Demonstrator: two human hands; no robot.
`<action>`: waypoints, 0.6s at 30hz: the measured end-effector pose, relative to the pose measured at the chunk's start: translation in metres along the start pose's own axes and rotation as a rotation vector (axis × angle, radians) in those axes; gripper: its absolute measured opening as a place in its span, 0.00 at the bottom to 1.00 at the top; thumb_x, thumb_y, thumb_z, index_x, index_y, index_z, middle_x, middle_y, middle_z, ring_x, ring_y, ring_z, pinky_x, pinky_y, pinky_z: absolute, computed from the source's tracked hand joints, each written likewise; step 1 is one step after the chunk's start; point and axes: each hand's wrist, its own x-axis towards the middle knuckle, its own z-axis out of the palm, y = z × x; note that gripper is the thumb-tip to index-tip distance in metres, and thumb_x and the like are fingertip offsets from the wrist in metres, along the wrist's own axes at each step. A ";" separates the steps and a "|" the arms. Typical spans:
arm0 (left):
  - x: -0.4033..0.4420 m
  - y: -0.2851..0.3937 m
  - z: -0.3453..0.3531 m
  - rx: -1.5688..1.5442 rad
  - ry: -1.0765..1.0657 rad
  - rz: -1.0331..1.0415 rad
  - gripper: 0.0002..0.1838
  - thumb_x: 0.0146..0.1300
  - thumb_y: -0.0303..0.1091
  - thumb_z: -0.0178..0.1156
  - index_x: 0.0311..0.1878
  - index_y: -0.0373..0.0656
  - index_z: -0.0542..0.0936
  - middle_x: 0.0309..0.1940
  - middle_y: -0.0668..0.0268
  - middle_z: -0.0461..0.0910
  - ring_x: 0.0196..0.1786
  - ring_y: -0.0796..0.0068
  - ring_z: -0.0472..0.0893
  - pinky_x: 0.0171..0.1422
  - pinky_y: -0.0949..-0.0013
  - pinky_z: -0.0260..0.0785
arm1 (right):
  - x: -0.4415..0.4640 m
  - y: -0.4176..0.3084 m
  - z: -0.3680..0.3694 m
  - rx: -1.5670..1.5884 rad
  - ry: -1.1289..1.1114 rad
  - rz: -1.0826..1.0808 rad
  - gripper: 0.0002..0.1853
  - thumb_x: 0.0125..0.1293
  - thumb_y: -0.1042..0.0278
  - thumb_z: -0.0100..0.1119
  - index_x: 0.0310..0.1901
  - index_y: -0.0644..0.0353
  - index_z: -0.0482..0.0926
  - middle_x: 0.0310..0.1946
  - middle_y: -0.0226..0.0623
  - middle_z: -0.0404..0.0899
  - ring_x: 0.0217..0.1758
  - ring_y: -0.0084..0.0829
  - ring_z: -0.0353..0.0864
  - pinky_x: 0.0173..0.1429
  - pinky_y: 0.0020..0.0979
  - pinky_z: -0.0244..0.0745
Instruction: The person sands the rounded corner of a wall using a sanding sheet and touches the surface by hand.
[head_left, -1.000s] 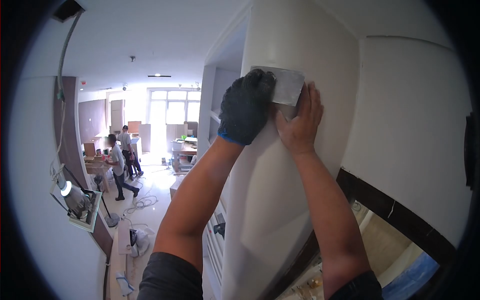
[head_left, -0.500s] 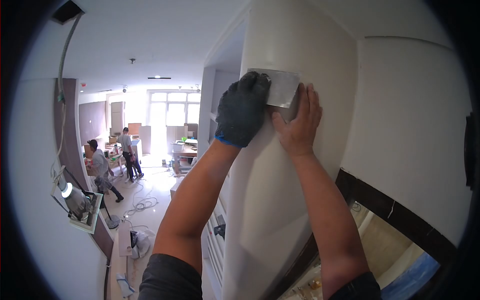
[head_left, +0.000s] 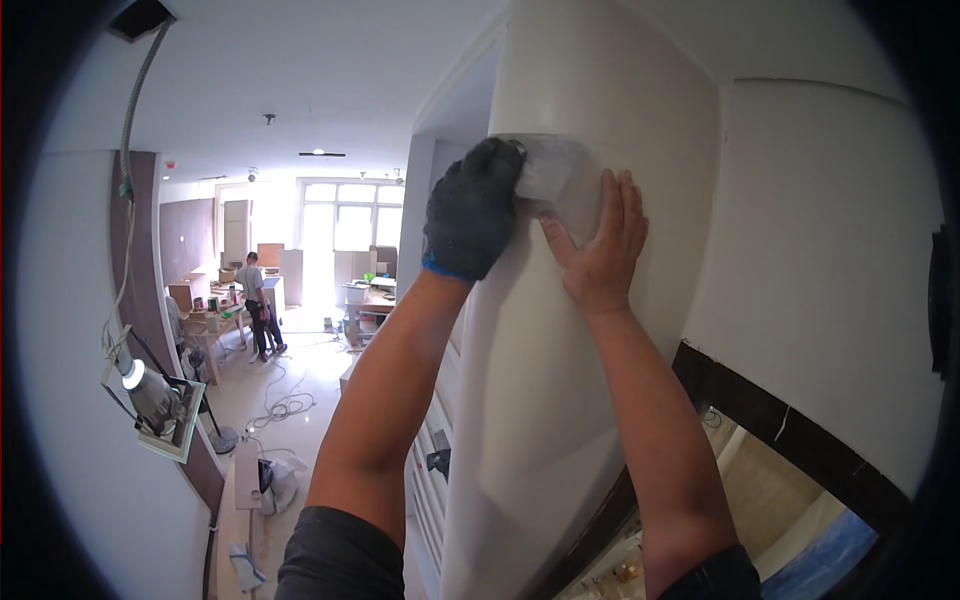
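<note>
A thin silvery rectangular sheet (head_left: pixel 556 172), smeared by motion, lies against the upper part of the curved cream panel (head_left: pixel 560 340). My left hand (head_left: pixel 473 212), in a dark glove with a blue cuff, is closed on the sheet's left edge, its fingers bent at the panel's left side. Bare and with fingers stretched upward, my right hand (head_left: pixel 603 250) rests flat on the panel just right of the sheet. Its thumb points up and left, below the sheet's lower edge. Whether the sheet is metal or plastic I cannot tell.
White shelving (head_left: pixel 432 480) adjoins the panel on the left. A lit lamp (head_left: pixel 155 400) hangs by the left wall. A dark-framed opening (head_left: pixel 800 430) is at lower right. Farther back stand a person (head_left: pixel 255 300), a cluttered workbench (head_left: pixel 212 315) and cables (head_left: pixel 285 405) on the floor.
My left hand and the sheet have shifted slightly left, widening the gap to my right hand, which stays nearly in place. One background person has mostly passed behind the left wall.
</note>
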 end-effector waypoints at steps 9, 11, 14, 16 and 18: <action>0.001 -0.007 -0.002 0.032 -0.021 -0.001 0.25 0.60 0.17 0.59 0.60 0.49 0.86 0.60 0.54 0.85 0.58 0.47 0.86 0.61 0.50 0.81 | 0.000 -0.001 -0.001 0.003 0.001 0.002 0.55 0.61 0.37 0.77 0.82 0.55 0.60 0.83 0.51 0.56 0.87 0.59 0.53 0.84 0.71 0.46; -0.004 -0.003 -0.002 0.016 -0.032 0.044 0.25 0.59 0.17 0.60 0.60 0.49 0.86 0.60 0.54 0.85 0.57 0.47 0.86 0.61 0.50 0.81 | 0.000 0.001 -0.002 -0.012 -0.011 -0.004 0.55 0.61 0.36 0.77 0.82 0.56 0.60 0.83 0.51 0.56 0.87 0.59 0.53 0.84 0.70 0.47; 0.002 -0.003 -0.004 0.023 -0.054 -0.013 0.25 0.59 0.17 0.60 0.59 0.49 0.86 0.59 0.55 0.86 0.58 0.48 0.86 0.62 0.51 0.81 | 0.000 0.001 0.001 0.002 0.015 -0.018 0.55 0.61 0.36 0.77 0.82 0.56 0.60 0.83 0.52 0.57 0.86 0.59 0.53 0.84 0.70 0.47; 0.002 -0.003 -0.004 0.006 -0.060 -0.056 0.25 0.59 0.17 0.60 0.59 0.48 0.86 0.57 0.56 0.86 0.58 0.49 0.86 0.62 0.51 0.81 | -0.001 0.002 0.000 0.012 0.021 -0.020 0.55 0.62 0.36 0.77 0.82 0.57 0.60 0.83 0.53 0.57 0.86 0.59 0.53 0.83 0.70 0.47; 0.004 -0.002 -0.007 -0.038 -0.046 -0.049 0.24 0.59 0.16 0.60 0.58 0.48 0.86 0.56 0.56 0.86 0.58 0.49 0.86 0.62 0.52 0.81 | 0.000 0.001 -0.001 0.021 0.016 -0.017 0.55 0.62 0.37 0.76 0.82 0.57 0.61 0.83 0.54 0.57 0.86 0.60 0.53 0.83 0.71 0.47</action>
